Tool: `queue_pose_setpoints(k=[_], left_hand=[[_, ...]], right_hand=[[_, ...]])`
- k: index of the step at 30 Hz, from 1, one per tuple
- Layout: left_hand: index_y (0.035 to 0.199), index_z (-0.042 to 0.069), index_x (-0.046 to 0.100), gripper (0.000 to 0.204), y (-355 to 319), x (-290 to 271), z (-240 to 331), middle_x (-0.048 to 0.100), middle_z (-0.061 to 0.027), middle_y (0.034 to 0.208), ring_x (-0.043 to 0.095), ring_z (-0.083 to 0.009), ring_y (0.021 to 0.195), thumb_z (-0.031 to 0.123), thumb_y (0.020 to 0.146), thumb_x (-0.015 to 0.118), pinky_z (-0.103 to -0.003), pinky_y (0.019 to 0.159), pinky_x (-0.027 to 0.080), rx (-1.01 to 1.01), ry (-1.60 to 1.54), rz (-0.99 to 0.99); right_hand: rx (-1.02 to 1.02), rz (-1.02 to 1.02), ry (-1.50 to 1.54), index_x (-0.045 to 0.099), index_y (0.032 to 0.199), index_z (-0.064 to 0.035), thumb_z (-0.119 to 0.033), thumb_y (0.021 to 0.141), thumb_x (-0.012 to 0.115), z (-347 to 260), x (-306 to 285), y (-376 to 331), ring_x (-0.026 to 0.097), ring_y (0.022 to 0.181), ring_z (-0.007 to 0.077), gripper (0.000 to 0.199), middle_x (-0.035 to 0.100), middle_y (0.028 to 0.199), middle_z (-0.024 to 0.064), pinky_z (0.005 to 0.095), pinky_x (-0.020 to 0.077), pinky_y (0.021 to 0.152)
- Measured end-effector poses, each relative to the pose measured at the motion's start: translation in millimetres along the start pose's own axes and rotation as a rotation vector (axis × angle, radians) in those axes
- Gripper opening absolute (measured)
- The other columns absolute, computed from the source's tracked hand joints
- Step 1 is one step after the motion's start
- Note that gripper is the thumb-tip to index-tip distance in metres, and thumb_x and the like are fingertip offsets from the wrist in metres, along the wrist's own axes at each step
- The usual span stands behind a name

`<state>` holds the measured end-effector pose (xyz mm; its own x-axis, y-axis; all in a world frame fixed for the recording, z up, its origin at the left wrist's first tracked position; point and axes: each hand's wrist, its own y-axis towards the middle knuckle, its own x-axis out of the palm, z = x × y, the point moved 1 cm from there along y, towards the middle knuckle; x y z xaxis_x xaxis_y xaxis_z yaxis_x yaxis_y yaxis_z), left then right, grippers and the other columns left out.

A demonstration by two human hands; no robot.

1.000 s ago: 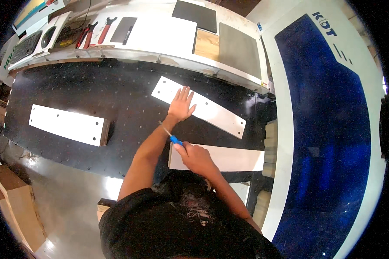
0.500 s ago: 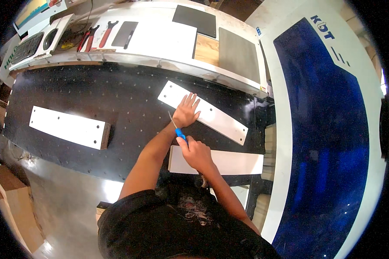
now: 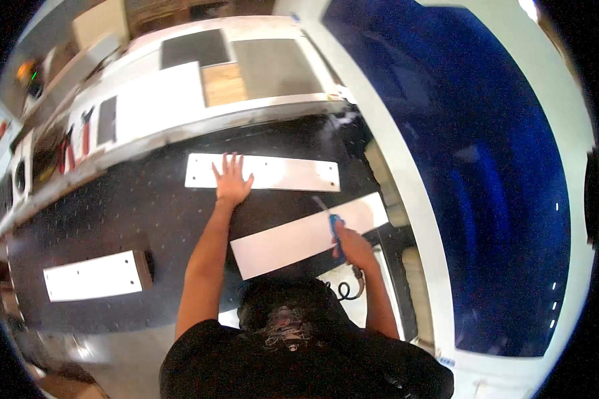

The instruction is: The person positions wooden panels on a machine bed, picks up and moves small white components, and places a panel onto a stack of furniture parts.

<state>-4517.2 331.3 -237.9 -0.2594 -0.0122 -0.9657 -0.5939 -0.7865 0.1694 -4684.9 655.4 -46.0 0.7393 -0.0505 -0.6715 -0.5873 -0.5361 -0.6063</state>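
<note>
Since the earlier frame the right hand (image 3: 356, 249) has swung away from the left hand (image 3: 231, 181), out toward the right end of the near white panel (image 3: 306, 236), and the view has turned so that both panels now lie more nearly across the picture. That left hand lies flat, fingers spread, on the far white panel (image 3: 266, 173) on the dark bench (image 3: 113, 213), pressing it down and gripping nothing. The right hand's grip is closed around a blue-handled tool (image 3: 334, 229), whose thin tip points up past the near panel's far edge; whether the tip touches the panel I cannot tell, as it is small and blurred. A coiled cord (image 3: 346, 291) hangs below that hand, just beside the person's body. The risks, as I judge them: the near panel sits tilted and its lower end seems to overhang the bench edge, held by neither hand, so a push from the tool could slide or tip it off. The far panel is pinned only near its left part, so its right end could pivot if knocked. The cord could snag on the panel's corner and drag it. A third white panel (image 3: 93, 276) lies well apart at the left, and red-handled tools (image 3: 73, 143) rest on the light worktop (image 3: 160, 100) beyond.
</note>
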Motion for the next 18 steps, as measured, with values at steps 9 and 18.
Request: queue_pose_setpoints(k=[9,18], left_hand=[[0.136,0.006,0.055,0.057,3,1,15,0.05,-0.0186,0.135,0.04,-0.0431,0.132,0.046,0.094,0.059,-0.063,0.115,0.023,-0.045,0.009,0.135],[0.136,0.004,0.057,0.046,-91,-13,-11,0.057,-0.0217,0.132,0.047,-0.0444,0.125,0.029,0.097,0.055,-0.054,0.111,0.034,0.055,0.031,0.265]], right_hand=[[-0.157,-0.315,0.391,0.071,0.099,-0.0099,-0.064,0.102,0.036,106,-31,-62,0.062,0.073,0.0147,0.065,0.067,0.077,0.0036,0.0303,0.0483,0.053],[0.081,0.091,0.617,0.069,0.112,-0.0057,-0.065,0.102,0.034,223,-60,-52,0.062,0.062,0.0159,0.07,0.073,0.088,0.0026,0.029,0.0496,0.054]])
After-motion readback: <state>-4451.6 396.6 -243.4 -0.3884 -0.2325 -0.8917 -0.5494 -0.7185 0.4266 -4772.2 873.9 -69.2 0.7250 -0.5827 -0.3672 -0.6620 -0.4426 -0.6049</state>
